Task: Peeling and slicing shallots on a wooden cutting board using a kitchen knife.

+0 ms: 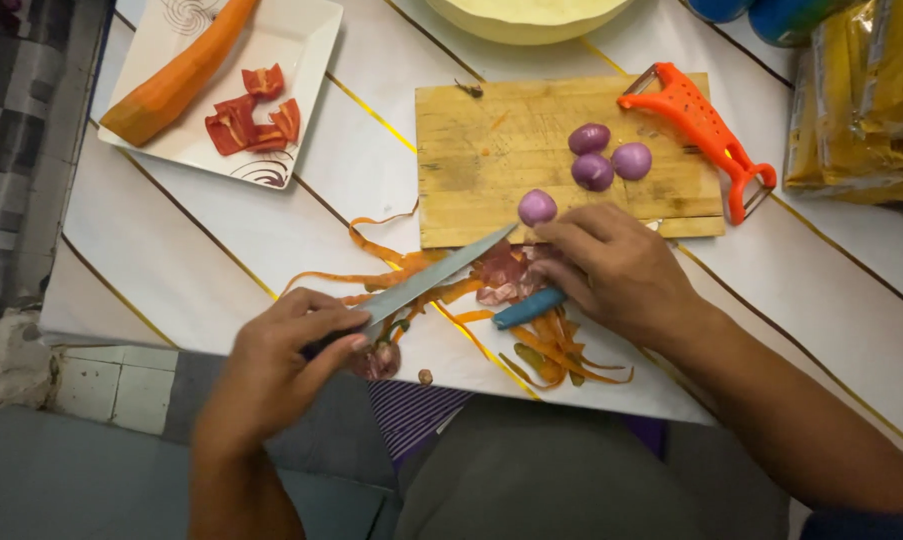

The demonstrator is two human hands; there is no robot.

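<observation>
My left hand (281,355) grips the dark handle of a long kitchen knife (436,277); its blade points up and right toward the wooden cutting board (471,160). My right hand (616,270) rests palm down at the board's near edge, fingertips on a heap of reddish shallot skins (501,275). A peeled purple shallot (536,207) sits just above those fingers. A blue handle (526,308) sticks out from under this hand; whether the hand grips it is unclear. Three more peeled shallots (601,155) lie on the board.
Orange carrot peelings (551,350) are strewn on the white table. An orange peeler (701,125) lies on the board's right end. A white square plate (291,60) at far left holds a peeled carrot (176,75) and red pepper pieces (251,115). Yellow packets (861,100) are at far right, a pale bowl (526,20) behind the board.
</observation>
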